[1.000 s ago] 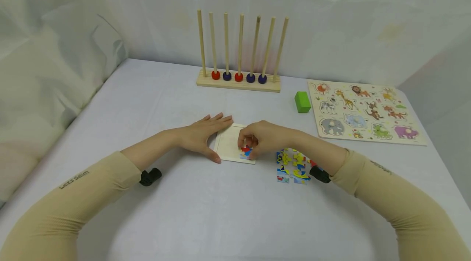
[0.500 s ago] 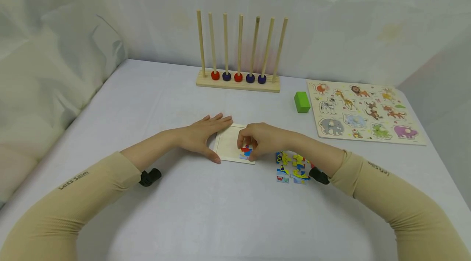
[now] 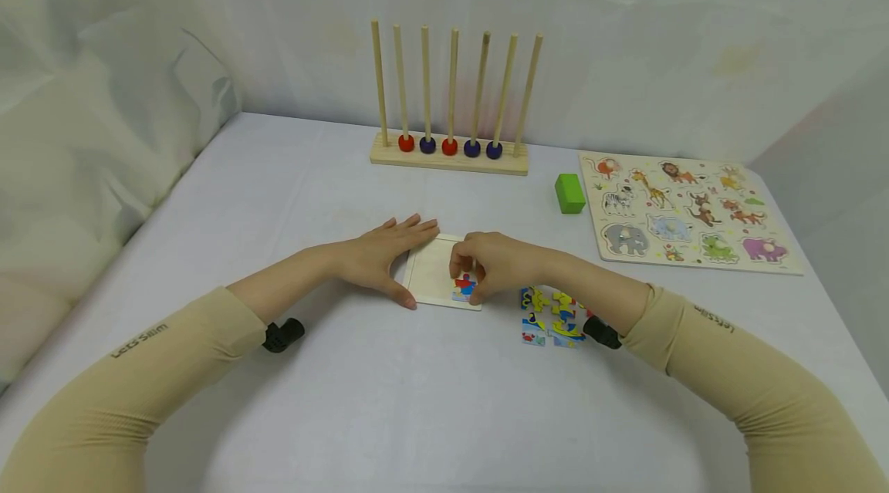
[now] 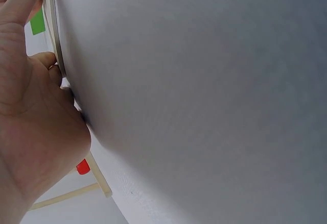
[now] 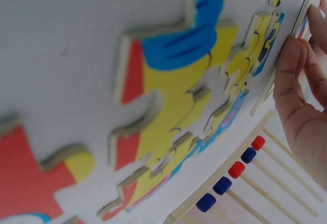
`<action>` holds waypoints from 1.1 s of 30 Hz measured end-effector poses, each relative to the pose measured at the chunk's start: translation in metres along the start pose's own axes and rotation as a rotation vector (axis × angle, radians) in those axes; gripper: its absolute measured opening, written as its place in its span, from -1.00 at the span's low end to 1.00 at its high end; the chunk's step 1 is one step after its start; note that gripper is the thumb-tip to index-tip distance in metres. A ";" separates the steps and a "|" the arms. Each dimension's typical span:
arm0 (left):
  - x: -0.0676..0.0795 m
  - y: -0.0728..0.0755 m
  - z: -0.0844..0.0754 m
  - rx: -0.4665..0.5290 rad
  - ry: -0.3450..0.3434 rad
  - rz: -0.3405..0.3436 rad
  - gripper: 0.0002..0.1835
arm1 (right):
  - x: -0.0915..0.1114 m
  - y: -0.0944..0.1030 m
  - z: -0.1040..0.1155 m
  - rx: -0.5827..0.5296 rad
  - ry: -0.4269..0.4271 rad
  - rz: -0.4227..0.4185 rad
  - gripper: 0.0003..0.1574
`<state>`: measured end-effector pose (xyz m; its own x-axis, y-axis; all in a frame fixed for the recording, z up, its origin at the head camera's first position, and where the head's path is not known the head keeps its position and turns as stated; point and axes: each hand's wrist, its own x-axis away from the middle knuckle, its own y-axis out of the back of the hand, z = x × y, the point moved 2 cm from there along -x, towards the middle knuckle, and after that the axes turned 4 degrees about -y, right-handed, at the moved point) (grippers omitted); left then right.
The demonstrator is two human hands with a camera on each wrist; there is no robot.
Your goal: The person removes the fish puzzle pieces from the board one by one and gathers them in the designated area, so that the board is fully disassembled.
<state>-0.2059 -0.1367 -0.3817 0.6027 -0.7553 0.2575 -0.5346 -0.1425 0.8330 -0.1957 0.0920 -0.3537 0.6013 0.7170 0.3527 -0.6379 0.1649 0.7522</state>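
A shallow wooden puzzle tray (image 3: 430, 277) lies on the white table between the hands. My left hand (image 3: 375, 258) rests along its left side with fingers spread, thumb at the lower left corner and fingertips near the top edge. In the left wrist view, the fingers lie against the tray's edge. My right hand (image 3: 507, 265) bends over the tray's right side. Its thumb and fingers pinch a jigsaw piece (image 3: 463, 287) printed in red and blue, low in the tray's right corner. Loose jigsaw pieces (image 3: 566, 327) in yellow, blue and red lie just right of the tray, partly under the right forearm.
A wooden peg rack (image 3: 449, 161) with red and dark blue beads stands at the back. A green block (image 3: 570, 194) sits right of it. An animal peg puzzle board (image 3: 694, 211) lies at the far right. White cloth walls (image 3: 625, 38) border the table.
Both hands stay nearly in place. The right hand has lowered very slightly at the jigsaw piece in the tray's corner; the left hand is still.
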 end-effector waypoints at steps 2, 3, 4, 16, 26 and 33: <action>0.000 0.000 0.000 0.002 0.000 -0.002 0.32 | -0.001 0.000 0.000 0.003 -0.003 -0.003 -0.61; 0.000 0.000 0.000 0.002 0.000 -0.001 0.32 | -0.001 0.000 0.000 0.004 -0.003 -0.003 -0.61; 0.000 0.001 0.000 0.003 0.000 -0.002 0.32 | -0.001 0.000 0.001 0.003 -0.001 -0.004 -0.60; 0.000 0.000 0.000 0.007 -0.009 -0.006 0.32 | 0.000 0.003 0.003 -0.019 0.038 -0.021 -0.67; 0.001 0.001 -0.003 -0.003 -0.007 -0.002 0.32 | 0.008 0.013 0.000 -0.085 0.041 -0.009 -0.79; 0.000 0.000 -0.002 -0.001 0.008 0.000 0.32 | 0.022 0.020 -0.007 -0.084 0.007 -0.007 -0.80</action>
<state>-0.2043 -0.1357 -0.3806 0.6070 -0.7504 0.2617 -0.5341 -0.1413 0.8335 -0.1991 0.1158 -0.3346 0.6026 0.7202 0.3439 -0.6723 0.2259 0.7050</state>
